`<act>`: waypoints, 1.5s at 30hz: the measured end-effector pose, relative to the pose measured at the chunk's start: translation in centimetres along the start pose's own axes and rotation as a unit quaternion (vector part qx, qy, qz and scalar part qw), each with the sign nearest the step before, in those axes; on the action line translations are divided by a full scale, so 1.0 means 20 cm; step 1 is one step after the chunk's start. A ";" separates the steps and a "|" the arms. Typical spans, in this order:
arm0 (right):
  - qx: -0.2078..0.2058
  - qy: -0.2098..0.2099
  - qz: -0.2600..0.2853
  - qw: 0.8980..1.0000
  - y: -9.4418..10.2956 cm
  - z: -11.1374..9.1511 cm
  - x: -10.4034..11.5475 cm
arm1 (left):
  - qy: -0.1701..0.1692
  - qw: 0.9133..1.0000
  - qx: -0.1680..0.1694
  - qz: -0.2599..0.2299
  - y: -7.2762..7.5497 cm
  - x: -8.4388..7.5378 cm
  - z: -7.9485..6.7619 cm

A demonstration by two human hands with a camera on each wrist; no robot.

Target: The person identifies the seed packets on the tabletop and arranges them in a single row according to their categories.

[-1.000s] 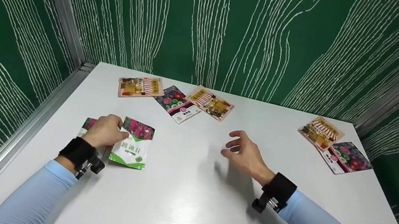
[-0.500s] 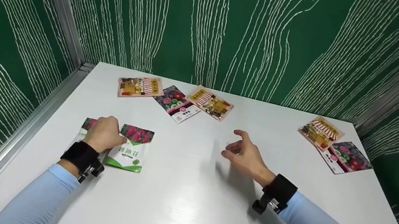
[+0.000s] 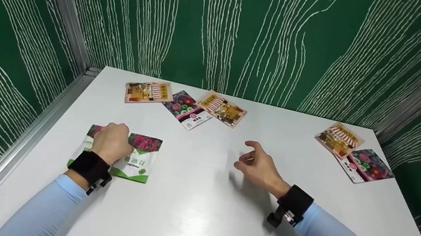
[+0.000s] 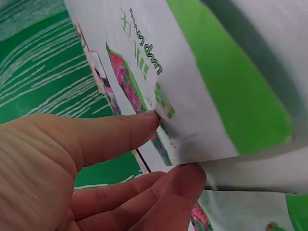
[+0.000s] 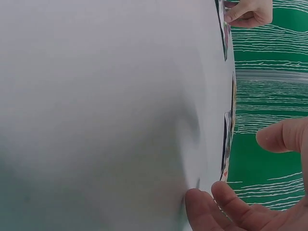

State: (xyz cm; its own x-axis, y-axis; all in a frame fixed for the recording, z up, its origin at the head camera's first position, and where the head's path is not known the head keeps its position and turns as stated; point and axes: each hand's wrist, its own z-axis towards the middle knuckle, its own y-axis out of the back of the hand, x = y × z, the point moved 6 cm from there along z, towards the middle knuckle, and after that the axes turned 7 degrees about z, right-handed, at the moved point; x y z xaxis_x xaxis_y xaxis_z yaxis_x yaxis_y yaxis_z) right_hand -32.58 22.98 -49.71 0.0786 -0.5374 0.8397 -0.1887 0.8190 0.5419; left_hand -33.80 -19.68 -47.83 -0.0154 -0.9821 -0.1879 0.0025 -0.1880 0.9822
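Note:
At the left of the table, my left hand (image 3: pixel 112 142) pinches the left edge of a white and green seed packet (image 3: pixel 141 166) with pink flowers across its top. In the left wrist view the thumb presses on the face of this packet (image 4: pixel 197 82), while the fingertips (image 4: pixel 190 178) curl under its edge. A matching packet (image 3: pixel 80 154) lies to its left, partly covered by the hand. My right hand (image 3: pixel 260 170) hovers over the middle right of the table, fingers loosely bent and nothing in them; the right wrist view shows its thumb and fingers spread apart.
Along the back lie two shop-picture packets (image 3: pixel 149 93) with a dark flower packet (image 3: pixel 188 110) between them. Another shop-picture packet (image 3: pixel 339 139) overlaps a second flower packet (image 3: pixel 371 166) at the right. Green walls (image 3: pixel 192 25) with white lines enclose the white table (image 3: pixel 194 213).
The held packet has come down from a raised tilt to lie level beside its match, shifting slightly toward me. My right hand has barely moved.

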 end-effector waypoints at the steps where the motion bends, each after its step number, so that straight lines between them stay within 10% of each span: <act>1: 0.001 0.001 -0.001 1.000 0.00 0.00 0.00 | 0.000 1.000 -0.004 0.002 0.00 0.00 0.00; 29: -0.048 -0.012 -0.036 0.998 0.13 0.02 -0.01 | -0.060 0.993 -0.095 -0.045 0.06 -0.10 -0.05; 45: -0.121 -0.068 -0.099 0.985 0.45 0.08 -0.13 | -0.079 0.993 -0.067 -0.051 0.01 -0.12 -0.06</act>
State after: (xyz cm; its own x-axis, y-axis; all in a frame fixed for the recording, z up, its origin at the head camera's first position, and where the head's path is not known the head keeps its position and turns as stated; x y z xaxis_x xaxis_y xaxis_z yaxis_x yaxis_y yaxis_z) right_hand -35.98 31.47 -47.07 -0.0446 -0.6996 0.7132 0.0565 0.7110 0.7010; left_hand -32.60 -17.36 -47.20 -0.1782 -0.9455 -0.2725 0.1249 -0.2964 0.9468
